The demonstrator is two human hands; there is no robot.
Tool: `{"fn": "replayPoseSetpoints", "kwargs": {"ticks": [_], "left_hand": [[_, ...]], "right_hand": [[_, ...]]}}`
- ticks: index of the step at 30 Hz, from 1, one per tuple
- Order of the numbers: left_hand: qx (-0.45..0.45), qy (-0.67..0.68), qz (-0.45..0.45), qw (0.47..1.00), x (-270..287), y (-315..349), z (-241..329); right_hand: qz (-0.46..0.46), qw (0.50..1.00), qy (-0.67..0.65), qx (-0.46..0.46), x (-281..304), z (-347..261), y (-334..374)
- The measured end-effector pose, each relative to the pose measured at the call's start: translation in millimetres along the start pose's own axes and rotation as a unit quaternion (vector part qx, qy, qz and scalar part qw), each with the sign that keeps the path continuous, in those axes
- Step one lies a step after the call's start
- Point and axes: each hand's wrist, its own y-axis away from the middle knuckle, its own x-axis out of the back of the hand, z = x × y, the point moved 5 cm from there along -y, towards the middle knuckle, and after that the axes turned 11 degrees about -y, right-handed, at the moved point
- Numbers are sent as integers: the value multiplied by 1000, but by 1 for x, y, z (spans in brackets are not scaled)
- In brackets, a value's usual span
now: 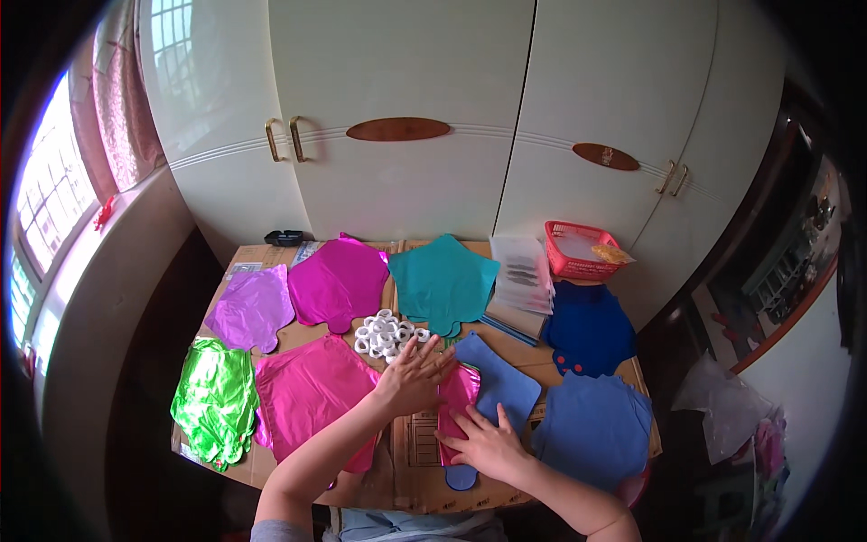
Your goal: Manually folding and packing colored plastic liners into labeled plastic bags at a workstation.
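Observation:
A pink foil balloon (459, 390), flat and folded into a narrow strip, lies on top of a blue flat foil balloon (508, 387) at the table's middle. My left hand (414, 378) rests over the strip's upper left side, fingers stretched out and holding nothing. Spread flat, the fingers of my right hand (488, 444) press on the strip's lower part. Just beyond my left hand is a heap of small white rings (384, 332). To its left lies a stack of larger pink foil balloons (312, 393), star-shaped and deflated, partly covered by my left forearm.
Around these lie green (215, 397), lilac (251, 307), magenta (339, 280), teal (444, 275), dark blue (591, 325) and blue (596, 425) foil stacks. Clear plastic sleeves (522, 271) and a red basket (578, 262) stand at the back right, before white cabinets (397, 199).

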Motion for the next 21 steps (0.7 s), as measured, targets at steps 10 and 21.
{"fn": "replayPoseSetpoints", "kwargs": {"ticks": [10, 21], "left_hand": [[-44, 90, -47, 994, 4, 10, 9], [-37, 120, -77, 989, -15, 18, 11]], "right_hand": [[37, 999, -13, 7, -4, 1, 1], [16, 998, -41, 45, 5, -11, 2]]}}
